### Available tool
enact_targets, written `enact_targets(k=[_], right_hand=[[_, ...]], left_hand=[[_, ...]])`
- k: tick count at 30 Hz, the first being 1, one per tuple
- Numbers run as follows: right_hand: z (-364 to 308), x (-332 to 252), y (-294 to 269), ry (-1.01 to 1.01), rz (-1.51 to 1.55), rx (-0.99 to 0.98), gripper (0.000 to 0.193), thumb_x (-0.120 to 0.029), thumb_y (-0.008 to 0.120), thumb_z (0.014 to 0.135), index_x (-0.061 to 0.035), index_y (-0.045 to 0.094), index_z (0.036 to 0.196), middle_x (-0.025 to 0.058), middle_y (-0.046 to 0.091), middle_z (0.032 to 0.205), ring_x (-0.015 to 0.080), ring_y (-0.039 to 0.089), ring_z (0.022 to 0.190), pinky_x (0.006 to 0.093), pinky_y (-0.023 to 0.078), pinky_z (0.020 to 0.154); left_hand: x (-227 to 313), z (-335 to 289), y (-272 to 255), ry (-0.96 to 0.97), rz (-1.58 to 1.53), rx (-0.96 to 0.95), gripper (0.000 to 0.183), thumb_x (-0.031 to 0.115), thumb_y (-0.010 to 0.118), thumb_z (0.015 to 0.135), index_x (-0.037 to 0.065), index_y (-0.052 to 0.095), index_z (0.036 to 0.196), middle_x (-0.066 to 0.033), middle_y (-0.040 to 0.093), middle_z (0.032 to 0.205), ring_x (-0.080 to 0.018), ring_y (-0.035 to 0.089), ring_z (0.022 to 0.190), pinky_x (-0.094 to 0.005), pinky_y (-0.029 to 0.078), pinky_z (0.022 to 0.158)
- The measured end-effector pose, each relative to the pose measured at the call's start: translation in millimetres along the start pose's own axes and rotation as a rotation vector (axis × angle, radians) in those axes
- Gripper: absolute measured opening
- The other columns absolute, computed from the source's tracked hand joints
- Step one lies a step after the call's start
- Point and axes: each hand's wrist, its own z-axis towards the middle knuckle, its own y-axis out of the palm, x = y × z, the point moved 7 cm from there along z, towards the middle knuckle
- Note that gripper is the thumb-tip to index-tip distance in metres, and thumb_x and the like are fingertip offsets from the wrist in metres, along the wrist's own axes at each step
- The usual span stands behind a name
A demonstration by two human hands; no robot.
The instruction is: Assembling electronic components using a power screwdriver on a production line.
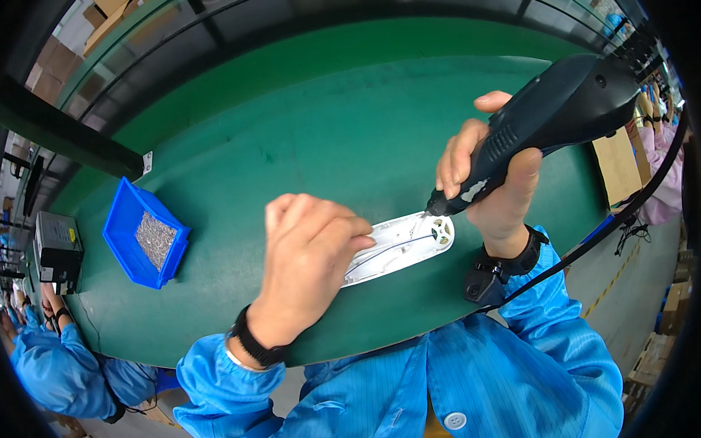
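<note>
A long white plastic housing with rounded ends (pixel 398 252) lies tilted on the table in front of me. At its right end is a round grille, and a thin dark wire runs along its inside. In my right hand (pixel 504 190) is a dark electric screwdriver (pixel 552 119), its tip down at the housing's upper edge beside the grille. Whether the tip sits on a screw is too small to tell. My left hand (pixel 305 255) is closed over the housing's left end, fingertips pinched together at its inner face. What they grip is hidden.
A blue bin (pixel 127 241) of small metal screws (pixel 157 240) stands on the green table (pixel 233 169) to the left. Beyond it are a black box (pixel 57 248) and another person's blue sleeve (pixel 58 368). The screwdriver's black cable (pixel 635 201) hangs at the right, near a cardboard box (pixel 619 167).
</note>
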Motion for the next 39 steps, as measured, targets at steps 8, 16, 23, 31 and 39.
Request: enact_targets(k=[8, 16, 23, 31, 39], right_hand=[[-1, 3, -2, 0.030, -0.001, -0.008, 0.067, -0.057, 0.053, 0.073, -0.0030, 0.035, 0.109, 0.0044, 0.049, 0.057, 0.0102, 0.049, 0.046, 0.0222, 0.042, 0.045], [0, 4, 0, 0.082, -0.088, -0.033, 0.069, -0.065, 0.049, 0.070, -0.0063, 0.035, 0.104, 0.0034, 0.047, 0.056, 0.0109, 0.049, 0.044, 0.0239, 0.043, 0.045], [0, 3, 4, 0.052, 0.059, -0.040, 0.062, -0.051, 0.062, 0.068, -0.0019, 0.040, 0.098, 0.0051, 0.049, 0.057, 0.0099, 0.049, 0.045, 0.0209, 0.041, 0.043], [-1, 1, 3, 0.049, -0.074, -0.049, 0.070, -0.062, 0.054, 0.070, -0.0040, 0.036, 0.104, 0.0042, 0.047, 0.055, 0.0109, 0.049, 0.044, 0.0227, 0.043, 0.042], [-1, -34, 18, -0.075, 0.303, -0.149, 0.074, -0.069, 0.040, 0.072, -0.0059, 0.032, 0.110, 0.0040, 0.045, 0.053, 0.0136, 0.047, 0.040, 0.0258, 0.042, 0.041]], left_hand=[[-12, -5, 42, -0.222, -0.372, -0.109, 0.011, 0.003, 0.066, 0.067, 0.002, 0.057, 0.074, -0.0087, 0.059, 0.084, -0.0246, 0.056, 0.074, -0.0314, 0.044, 0.066], [-7, -6, 49, -0.165, -0.286, -0.210, 0.009, 0.002, 0.064, 0.070, -0.001, 0.057, 0.075, -0.0111, 0.059, 0.089, -0.0243, 0.059, 0.069, -0.0299, 0.049, 0.059], [0, -4, 47, -0.159, -0.240, -0.213, 0.009, 0.007, 0.062, 0.071, 0.000, 0.057, 0.071, -0.0076, 0.059, 0.090, -0.0260, 0.059, 0.067, -0.0332, 0.049, 0.060], [-4, -3, 49, -0.156, -0.276, -0.239, 0.008, 0.002, 0.064, 0.069, -0.001, 0.060, 0.075, -0.0087, 0.059, 0.090, -0.0233, 0.059, 0.070, -0.0280, 0.049, 0.059], [24, 15, 28, 0.035, 0.043, -0.121, 0.012, 0.008, 0.069, 0.061, 0.007, 0.060, 0.069, -0.0026, 0.053, 0.073, -0.0195, 0.050, 0.071, -0.0333, 0.037, 0.073]])
